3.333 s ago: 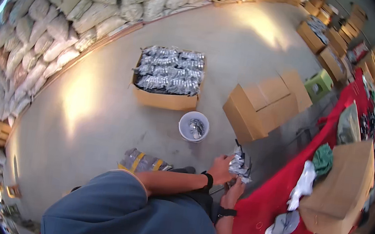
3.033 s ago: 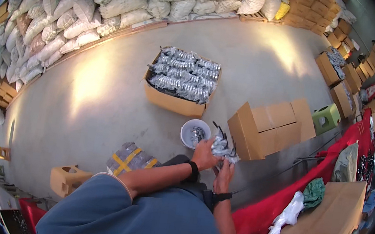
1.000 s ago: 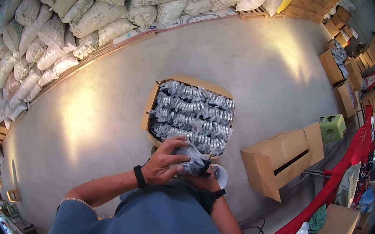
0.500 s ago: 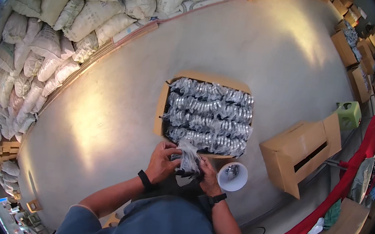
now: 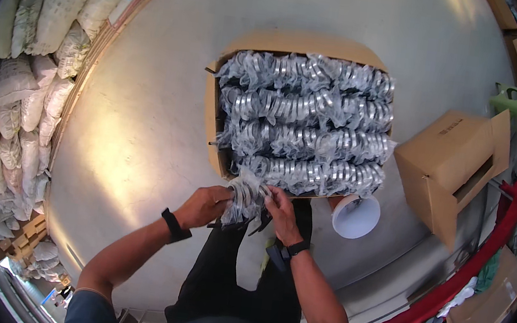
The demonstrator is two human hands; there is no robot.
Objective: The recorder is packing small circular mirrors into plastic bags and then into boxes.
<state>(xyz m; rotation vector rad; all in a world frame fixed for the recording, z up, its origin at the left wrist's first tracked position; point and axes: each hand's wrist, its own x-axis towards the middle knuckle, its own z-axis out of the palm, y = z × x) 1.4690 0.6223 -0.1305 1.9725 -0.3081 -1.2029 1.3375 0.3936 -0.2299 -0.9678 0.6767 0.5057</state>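
**Head cam: both hands on one bag at the box edge**

So both hands are wrapped around the same clear bag point(image 5: 245, 198) of shiny metal rings. Left hand point(image 5: 202, 206) grips its left side, right hand point(image 5: 282, 213) pinches the right side, fingers closed on the plastic. The bag sits right at the near edge of the open box point(image 5: 214, 124), touching the front row of bags already packed in there, four rows deep.

Compared with half a second back, the box now fills more of the view and lies closer under the hands, and the bag has gone from held over the floor just short of the box to sitting on its near rim.

White bucket point(image 5: 355, 216) is just right of the right hand. A closed carton point(image 5: 448, 165) stands further right. Sacks point(image 5: 31, 69) are piled along the left wall.
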